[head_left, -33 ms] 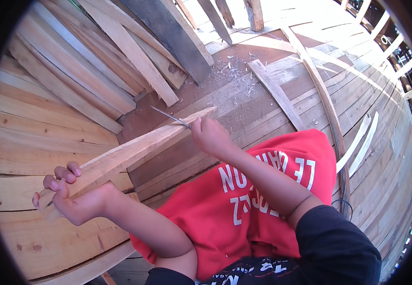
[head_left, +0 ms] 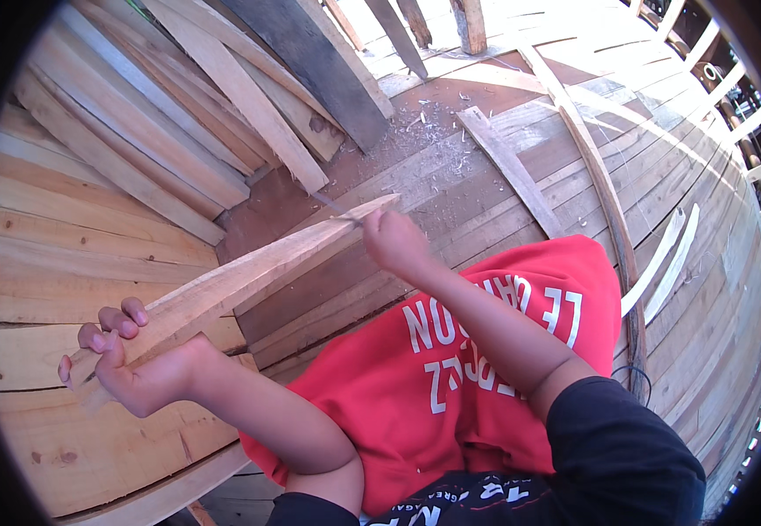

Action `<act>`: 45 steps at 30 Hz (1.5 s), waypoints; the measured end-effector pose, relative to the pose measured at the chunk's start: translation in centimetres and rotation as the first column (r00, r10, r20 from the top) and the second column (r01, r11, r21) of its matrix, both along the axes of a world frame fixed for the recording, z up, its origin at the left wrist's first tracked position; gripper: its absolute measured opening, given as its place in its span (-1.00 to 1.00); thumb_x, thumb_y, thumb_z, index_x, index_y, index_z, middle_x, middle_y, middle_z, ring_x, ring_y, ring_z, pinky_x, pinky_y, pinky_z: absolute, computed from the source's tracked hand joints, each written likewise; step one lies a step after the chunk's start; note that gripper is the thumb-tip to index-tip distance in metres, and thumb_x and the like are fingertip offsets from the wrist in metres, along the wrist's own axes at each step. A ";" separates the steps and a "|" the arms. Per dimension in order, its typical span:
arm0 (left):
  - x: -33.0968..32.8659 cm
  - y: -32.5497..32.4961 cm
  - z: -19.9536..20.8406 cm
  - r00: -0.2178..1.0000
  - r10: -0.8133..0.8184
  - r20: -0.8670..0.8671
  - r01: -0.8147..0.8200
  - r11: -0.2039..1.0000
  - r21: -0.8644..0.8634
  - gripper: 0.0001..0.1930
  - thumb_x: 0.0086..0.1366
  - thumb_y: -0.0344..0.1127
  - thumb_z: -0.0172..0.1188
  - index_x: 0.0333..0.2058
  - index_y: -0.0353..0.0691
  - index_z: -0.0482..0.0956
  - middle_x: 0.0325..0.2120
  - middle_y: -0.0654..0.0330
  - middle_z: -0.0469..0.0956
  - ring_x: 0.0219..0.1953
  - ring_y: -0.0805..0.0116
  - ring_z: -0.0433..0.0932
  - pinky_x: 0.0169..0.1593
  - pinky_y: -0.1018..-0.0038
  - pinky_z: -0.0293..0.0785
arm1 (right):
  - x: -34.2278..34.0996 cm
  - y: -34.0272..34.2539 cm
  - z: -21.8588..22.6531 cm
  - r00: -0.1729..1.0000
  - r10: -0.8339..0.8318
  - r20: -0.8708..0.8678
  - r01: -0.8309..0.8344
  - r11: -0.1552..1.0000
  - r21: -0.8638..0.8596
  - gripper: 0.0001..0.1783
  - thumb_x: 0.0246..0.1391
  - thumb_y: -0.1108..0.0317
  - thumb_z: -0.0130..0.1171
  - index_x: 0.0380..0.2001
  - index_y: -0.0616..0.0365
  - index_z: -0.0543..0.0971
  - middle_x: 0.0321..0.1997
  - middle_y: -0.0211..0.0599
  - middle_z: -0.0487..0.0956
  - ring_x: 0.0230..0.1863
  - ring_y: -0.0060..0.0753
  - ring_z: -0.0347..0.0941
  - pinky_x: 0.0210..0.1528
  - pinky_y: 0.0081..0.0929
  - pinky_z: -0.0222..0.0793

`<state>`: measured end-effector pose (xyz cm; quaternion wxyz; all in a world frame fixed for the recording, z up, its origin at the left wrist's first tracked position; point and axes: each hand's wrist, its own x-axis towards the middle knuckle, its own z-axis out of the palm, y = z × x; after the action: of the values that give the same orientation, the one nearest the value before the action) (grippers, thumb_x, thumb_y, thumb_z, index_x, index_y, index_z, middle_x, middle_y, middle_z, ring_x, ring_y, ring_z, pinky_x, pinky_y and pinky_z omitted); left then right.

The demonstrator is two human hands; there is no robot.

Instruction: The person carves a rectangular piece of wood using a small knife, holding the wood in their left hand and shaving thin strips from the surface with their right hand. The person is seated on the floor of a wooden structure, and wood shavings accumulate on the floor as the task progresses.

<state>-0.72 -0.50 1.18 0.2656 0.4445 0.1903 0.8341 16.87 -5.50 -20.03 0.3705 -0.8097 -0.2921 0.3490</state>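
Observation:
A long, pale wooden plank (head_left: 249, 279) tapers to a point and slants across in front of me from lower left to upper right. My left hand (head_left: 139, 364) is wrapped round its broad near end. Close to the pointed end, my right hand (head_left: 396, 238) is closed round the handle of a knife (head_left: 337, 209), whose thin blade is blurred by motion. The blade lies across the plank near its tip; whether it bites into the wood I cannot tell. Its handle is hidden in my fist.
Long boards (head_left: 157, 123) lean at the upper left, beside a dark plank (head_left: 315, 74). Wood shavings (head_left: 442, 131) litter the plank floor. A short board (head_left: 510, 171), a long curved strip (head_left: 591, 145) and two pale strips (head_left: 668, 263) lie to the right. Red cloth (head_left: 521, 351) covers my lap.
My right hand and the knife have shifted a little to the right, towards the plank's tip. The left hand and the plank stay almost where they were.

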 end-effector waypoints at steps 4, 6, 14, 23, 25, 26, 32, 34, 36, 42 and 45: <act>1.4 -0.4 0.8 1.000 -0.013 0.013 0.012 1.000 0.014 -0.49 -0.07 -0.51 -0.06 -0.07 0.04 0.23 -0.50 0.31 0.25 -0.56 0.47 0.16 -0.50 0.52 0.18 | 4.2 -0.6 -7.4 0.983 -0.115 0.143 0.101 0.990 0.098 -0.37 0.24 0.07 -0.28 -0.42 0.48 0.58 -0.28 0.39 0.55 -0.14 0.40 0.49 0.03 0.08 0.35; 0.6 -0.2 0.5 1.000 0.004 0.005 -0.004 1.000 0.027 -0.49 -0.07 -0.51 -0.06 -0.07 0.04 0.23 -0.50 0.31 0.25 -0.56 0.47 0.16 -0.50 0.53 0.18 | 1.0 -0.1 -2.0 0.998 0.001 0.067 -0.006 0.997 0.075 -0.40 0.23 0.07 -0.28 -0.38 0.41 0.60 -0.25 0.31 0.57 -0.11 0.33 0.51 0.02 0.08 0.37; 1.2 -0.8 0.7 0.996 -0.093 0.007 0.092 0.994 0.056 -0.52 -0.13 -0.51 0.00 -0.16 0.08 0.25 -0.52 0.28 0.24 -0.58 0.44 0.22 -0.51 0.51 0.19 | 4.8 -0.8 -4.4 0.991 -0.099 0.090 0.105 0.993 -0.062 -0.40 0.25 0.07 -0.29 -0.33 0.43 0.58 -0.24 0.36 0.55 -0.12 0.37 0.49 0.04 0.05 0.36; 0.0 1.1 0.2 0.999 -0.041 0.021 0.041 0.999 -0.002 -0.49 -0.08 -0.51 -0.04 -0.07 0.05 0.25 -0.49 0.29 0.26 -0.56 0.45 0.17 -0.49 0.51 0.18 | 5.8 -0.2 -7.1 0.973 0.074 0.220 -0.057 0.995 -0.082 -0.44 0.22 0.11 -0.29 -0.26 0.40 0.58 -0.21 0.35 0.56 -0.08 0.32 0.50 0.05 0.04 0.39; -1.3 1.4 -0.1 0.999 -0.036 0.016 0.036 0.999 0.018 -0.48 -0.08 -0.52 -0.04 -0.07 0.04 0.25 -0.48 0.28 0.26 -0.56 0.44 0.17 -0.49 0.50 0.18 | 2.2 0.5 -2.8 0.981 0.105 0.164 -0.092 0.992 -0.083 -0.44 0.23 0.12 -0.29 -0.27 0.40 0.58 -0.20 0.35 0.56 -0.09 0.30 0.51 0.04 0.04 0.40; -1.8 1.4 -0.4 0.999 -0.040 0.018 0.040 0.999 0.021 -0.48 -0.08 -0.53 -0.04 -0.07 0.03 0.25 -0.48 0.27 0.26 -0.56 0.44 0.17 -0.49 0.50 0.19 | 1.0 0.7 -0.5 0.984 0.115 0.139 -0.103 0.990 -0.092 -0.44 0.24 0.12 -0.29 -0.28 0.40 0.58 -0.20 0.34 0.56 -0.09 0.30 0.52 0.04 0.03 0.40; -0.4 1.2 0.2 0.999 -0.022 0.028 0.022 1.000 -0.011 -0.47 -0.08 -0.53 -0.05 -0.06 0.05 0.25 -0.47 0.27 0.26 -0.56 0.44 0.18 -0.49 0.52 0.19 | 7.0 -0.9 -8.4 0.979 0.048 0.197 0.005 0.966 -0.257 -0.45 0.26 0.09 -0.29 -0.18 0.28 0.60 -0.08 0.23 0.56 -0.01 0.22 0.51 0.08 0.00 0.40; -1.2 1.3 0.2 0.998 -0.040 0.047 0.039 0.999 0.009 -0.47 -0.08 -0.54 -0.05 -0.06 0.04 0.25 -0.47 0.27 0.26 -0.55 0.44 0.18 -0.49 0.52 0.19 | 3.9 -0.2 -3.0 0.965 0.156 0.210 -0.107 0.968 -0.227 -0.44 0.25 0.08 -0.30 -0.14 0.27 0.59 -0.04 0.21 0.55 0.01 0.22 0.50 0.10 0.01 0.38; -1.0 1.2 -0.1 0.997 -0.058 0.054 0.057 0.998 0.013 -0.47 -0.08 -0.54 -0.05 -0.06 0.05 0.24 -0.47 0.27 0.26 -0.55 0.44 0.18 -0.49 0.52 0.19 | 2.5 0.9 -2.5 0.990 0.065 0.126 -0.039 0.979 -0.201 -0.41 0.23 0.05 -0.32 -0.11 0.29 0.57 -0.03 0.27 0.53 0.02 0.28 0.47 0.11 0.06 0.35; -0.1 1.3 0.2 0.998 -0.048 0.050 0.048 0.999 -0.010 -0.50 -0.09 -0.53 -0.01 -0.10 0.03 0.22 -0.51 0.28 0.26 -0.56 0.44 0.19 -0.49 0.51 0.20 | 4.2 0.9 -8.1 0.991 0.005 0.137 0.007 0.996 -0.091 -0.36 0.23 0.04 -0.35 -0.22 0.41 0.58 -0.13 0.34 0.55 0.01 0.34 0.46 0.12 0.06 0.33; -1.2 1.7 -0.1 0.998 0.004 0.058 -0.004 1.000 -0.003 -0.48 -0.08 -0.54 -0.05 -0.08 0.04 0.24 -0.49 0.27 0.26 -0.55 0.44 0.18 -0.49 0.52 0.18 | 0.4 1.0 0.1 0.991 0.059 0.121 -0.052 0.996 -0.068 -0.35 0.24 0.04 -0.34 -0.29 0.43 0.58 -0.19 0.32 0.56 -0.05 0.33 0.49 0.07 0.07 0.36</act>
<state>-1.97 1.16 1.10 0.2699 0.4194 0.1847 0.8469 17.27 -4.48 -19.93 0.3158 -0.8327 -0.3254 0.3179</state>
